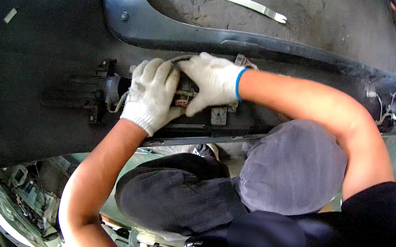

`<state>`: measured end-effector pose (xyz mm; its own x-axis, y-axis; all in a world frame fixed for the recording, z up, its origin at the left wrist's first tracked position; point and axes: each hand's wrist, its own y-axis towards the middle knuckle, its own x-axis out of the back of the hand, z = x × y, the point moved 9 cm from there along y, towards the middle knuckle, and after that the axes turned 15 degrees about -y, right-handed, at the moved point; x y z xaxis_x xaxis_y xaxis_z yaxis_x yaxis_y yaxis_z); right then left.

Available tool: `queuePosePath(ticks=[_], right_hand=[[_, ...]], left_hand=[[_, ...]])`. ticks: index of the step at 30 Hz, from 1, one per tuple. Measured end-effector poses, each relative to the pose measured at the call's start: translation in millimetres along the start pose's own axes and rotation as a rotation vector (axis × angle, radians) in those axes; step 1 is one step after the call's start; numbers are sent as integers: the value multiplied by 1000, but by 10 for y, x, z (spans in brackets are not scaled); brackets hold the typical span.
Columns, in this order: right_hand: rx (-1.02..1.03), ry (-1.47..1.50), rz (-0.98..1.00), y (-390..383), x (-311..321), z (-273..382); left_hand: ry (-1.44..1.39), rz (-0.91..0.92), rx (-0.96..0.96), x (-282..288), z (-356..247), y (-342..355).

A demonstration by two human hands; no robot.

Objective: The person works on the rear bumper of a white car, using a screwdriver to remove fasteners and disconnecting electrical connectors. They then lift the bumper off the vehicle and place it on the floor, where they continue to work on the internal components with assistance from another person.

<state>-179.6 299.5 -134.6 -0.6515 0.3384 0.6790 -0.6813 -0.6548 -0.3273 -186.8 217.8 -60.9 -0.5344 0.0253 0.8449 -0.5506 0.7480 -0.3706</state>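
Both my hands wear white knitted gloves and meet at a black wired part (pixel 182 91) on a long dark car panel (pixel 28 81), which looks like a bumper. My left hand (pixel 151 92) is closed over the part's left side, its fingers curled and their tips partly hidden. On the right side, my right hand (pixel 213 83) closes round it, with thumb below and fingers above. A dark cable (pixel 180 58) runs under the right fingers. Small red and pale pieces show between the hands. Exactly what each set of fingertips pinches is covered by the gloves.
A silver pry bar (pixel 243 4) with forked ends lies on the grey floor beyond the panel. A black bracket (pixel 97 88) sits left of my hands. Loose wiring (pixel 389 111) hangs at the far right. My bent knees are close below the panel; car parts (pixel 29 191) lie lower left.
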Motion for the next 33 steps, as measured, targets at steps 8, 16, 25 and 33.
queuePosePath(ticks=[8, 16, 25, 33], right_hand=[[-215, 411, 32, -258, 75, -493], [-240, 499, -121, -376, -128, -585], [-274, 426, -128, -410, -227, -510], [-289, 444, -210, -436, -226, -569]], left_hand=[[188, 319, 129, -201, -80, -6], [247, 435, 406, -381, -130, 40], [278, 386, 312, -399, -229, 12], [252, 415, 351, -390, -226, 63]])
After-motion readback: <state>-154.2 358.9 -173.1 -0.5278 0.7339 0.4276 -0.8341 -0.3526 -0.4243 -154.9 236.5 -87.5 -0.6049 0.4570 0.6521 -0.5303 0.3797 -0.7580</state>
